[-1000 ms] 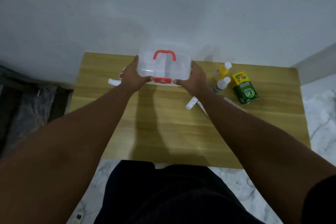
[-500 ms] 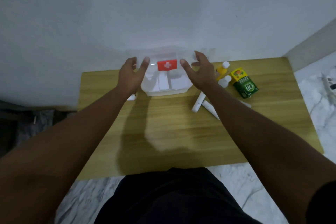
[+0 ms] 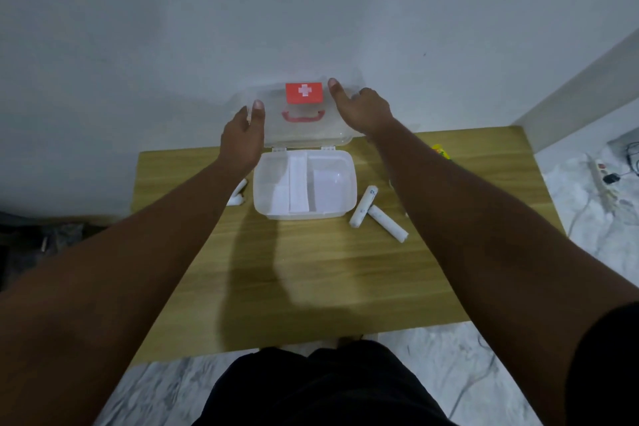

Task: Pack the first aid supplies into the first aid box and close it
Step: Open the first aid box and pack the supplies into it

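The clear plastic first aid box (image 3: 349, 199) stands open at the back of the wooden table, with white dividers inside. Its lid (image 3: 304, 131) is tipped up against the wall, showing a red cross label and a red handle. My left hand (image 3: 242, 138) rests against the lid's left edge. My right hand (image 3: 359, 107) holds the lid's upper right edge. Two white bandage rolls (image 3: 377, 214) lie just right of the box. More white rolls (image 3: 238, 194) peek out left of it, partly behind my left forearm. A yellow item (image 3: 441, 150) shows behind my right forearm.
The wooden table (image 3: 311, 270) sits against a white wall. A power strip with cables (image 3: 603, 183) lies on the marble floor at the right. Dark clutter sits on the floor at the left.
The lid has swung from shut to fully upright against the wall, with both hands following it up. The box's inside has come into view.
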